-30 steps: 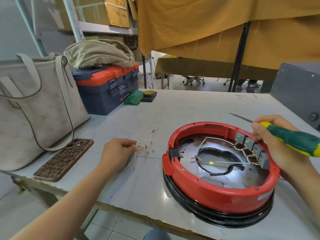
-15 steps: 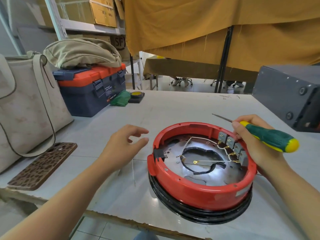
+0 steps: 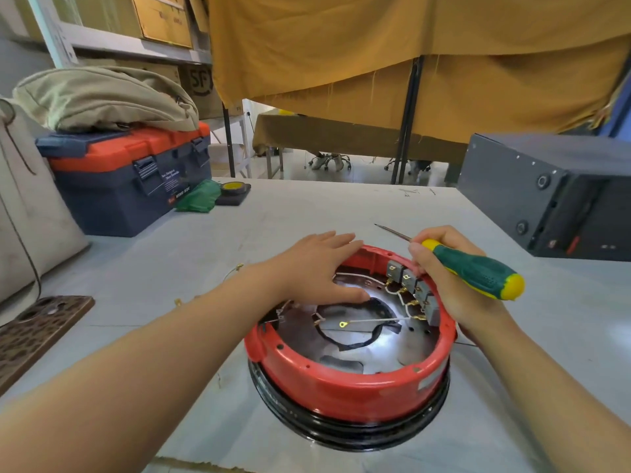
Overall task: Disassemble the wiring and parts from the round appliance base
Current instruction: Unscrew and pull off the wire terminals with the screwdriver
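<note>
The round red appliance base (image 3: pixel 345 387) sits on the grey table (image 3: pixel 546 336), near its front edge, resting on a black ring (image 3: pixel 341 435). The left hand (image 3: pixel 317 268) lies flat and spread over the far-left rim of the base, fingers straight and holding nothing, thumb reaching in above the metal floor. The right hand (image 3: pixel 454 285) rests on the right rim, its fingers curled round a green and yellow screwdriver (image 3: pixel 474 268) whose shaft points away to the left. Just inside that rim stands a row of grey switch blocks (image 3: pixel 413 285) with brass terminals, and a white wire (image 3: pixel 375 320) ending in a ring lug runs from them across the middle. Loose wires (image 3: pixel 234 269) lie on the table left of the base, partly hidden by the left forearm, so their number is unclear. A blue and orange toolbox (image 3: pixel 126 175) stands at the far left.
</note>
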Available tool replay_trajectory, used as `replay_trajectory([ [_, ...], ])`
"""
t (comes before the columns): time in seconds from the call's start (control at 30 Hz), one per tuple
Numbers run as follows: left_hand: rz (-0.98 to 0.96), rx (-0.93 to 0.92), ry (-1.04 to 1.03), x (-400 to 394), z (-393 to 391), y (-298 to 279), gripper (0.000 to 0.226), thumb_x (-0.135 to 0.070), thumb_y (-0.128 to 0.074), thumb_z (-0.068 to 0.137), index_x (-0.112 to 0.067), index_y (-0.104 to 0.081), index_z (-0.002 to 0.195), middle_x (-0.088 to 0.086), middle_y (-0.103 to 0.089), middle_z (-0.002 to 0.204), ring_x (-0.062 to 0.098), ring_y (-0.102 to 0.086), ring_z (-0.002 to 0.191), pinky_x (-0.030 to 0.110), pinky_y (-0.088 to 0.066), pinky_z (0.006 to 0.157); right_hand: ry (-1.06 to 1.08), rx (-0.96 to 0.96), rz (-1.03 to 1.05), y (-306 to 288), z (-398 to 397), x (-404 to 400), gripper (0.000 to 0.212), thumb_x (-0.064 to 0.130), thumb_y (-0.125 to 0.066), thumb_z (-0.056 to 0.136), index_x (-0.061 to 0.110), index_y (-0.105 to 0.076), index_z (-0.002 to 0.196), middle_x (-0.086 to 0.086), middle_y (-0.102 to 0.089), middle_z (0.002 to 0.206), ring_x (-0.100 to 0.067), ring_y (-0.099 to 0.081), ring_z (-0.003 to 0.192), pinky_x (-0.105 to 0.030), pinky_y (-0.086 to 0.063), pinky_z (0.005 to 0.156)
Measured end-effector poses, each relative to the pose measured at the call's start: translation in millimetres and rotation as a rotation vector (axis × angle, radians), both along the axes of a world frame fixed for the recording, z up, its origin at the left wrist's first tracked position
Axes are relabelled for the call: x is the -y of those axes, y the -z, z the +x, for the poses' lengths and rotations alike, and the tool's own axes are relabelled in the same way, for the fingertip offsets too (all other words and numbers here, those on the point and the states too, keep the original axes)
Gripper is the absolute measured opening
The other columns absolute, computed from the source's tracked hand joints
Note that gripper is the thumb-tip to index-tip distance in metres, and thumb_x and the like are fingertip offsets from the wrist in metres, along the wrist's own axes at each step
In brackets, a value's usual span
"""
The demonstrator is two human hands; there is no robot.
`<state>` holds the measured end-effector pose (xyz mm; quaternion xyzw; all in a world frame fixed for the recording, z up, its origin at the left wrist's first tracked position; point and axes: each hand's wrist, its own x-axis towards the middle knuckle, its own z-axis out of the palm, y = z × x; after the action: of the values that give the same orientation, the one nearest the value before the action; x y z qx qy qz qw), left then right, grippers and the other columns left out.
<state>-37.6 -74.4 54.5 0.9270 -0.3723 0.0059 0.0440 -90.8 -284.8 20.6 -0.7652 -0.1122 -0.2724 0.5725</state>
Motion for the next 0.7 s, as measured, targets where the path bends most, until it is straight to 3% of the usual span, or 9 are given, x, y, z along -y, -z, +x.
replay_trajectory([
  [0.17,0.081,0.149,-0.021,-0.7,1.0,7.1,0.081,-0.069,-0.037,0.085,-0.027,-0.015,0.151,-0.009,-0.02,0.155,0.026,-0.037,0.126,0.04,-0.033,0.107,-0.007,0.014,0.086,-2.3,-1.7,2.1,0.008,0.027,-0.064,0.088,0.032,-0.064,0.081,0.004,-0.065,0.066,-0.007,-0.062,0.063,-0.016,-0.051,0.062],
  [0.4,0.122,0.23,-0.171,-1.3,-13.5,7.9,0.075,-0.068,-0.039,0.084,-0.026,-0.025,0.144,-0.005,-0.034,0.143,0.028,-0.048,0.115,0.04,-0.046,0.09,0.051,0.076,0.205,-21.9,-14.1,7.3,0.012,0.025,-0.059,0.079,0.02,-0.053,0.07,-0.002,-0.056,0.049,-0.011,-0.047,0.042,-0.018,-0.04,0.043],
  [0.6,0.149,0.253,-0.354,1.9,-20.3,1.0,0.063,-0.068,-0.04,0.083,-0.019,-0.048,0.122,0.003,-0.052,0.113,0.031,-0.057,0.098,0.036,-0.041,0.072,0.04,0.132,0.267,-31.7,-19.7,8.8,0.025,0.036,-0.06,0.076,0.016,-0.049,0.065,-0.002,-0.051,0.042,-0.013,-0.04,0.038,-0.017,-0.033,0.04],
  [0.7,0.212,0.258,-0.418,7.7,-20.3,-3.0,0.068,-0.073,-0.04,0.081,-0.014,-0.05,0.115,0.005,-0.048,0.104,0.031,-0.054,0.104,0.04,-0.041,0.081,0.064,0.152,0.236,-34.1,-20.8,11.5,0.025,0.037,-0.06,0.077,0.021,-0.05,0.061,0.0,-0.051,0.044,-0.013,-0.046,0.041,-0.016,-0.036,0.043],
])
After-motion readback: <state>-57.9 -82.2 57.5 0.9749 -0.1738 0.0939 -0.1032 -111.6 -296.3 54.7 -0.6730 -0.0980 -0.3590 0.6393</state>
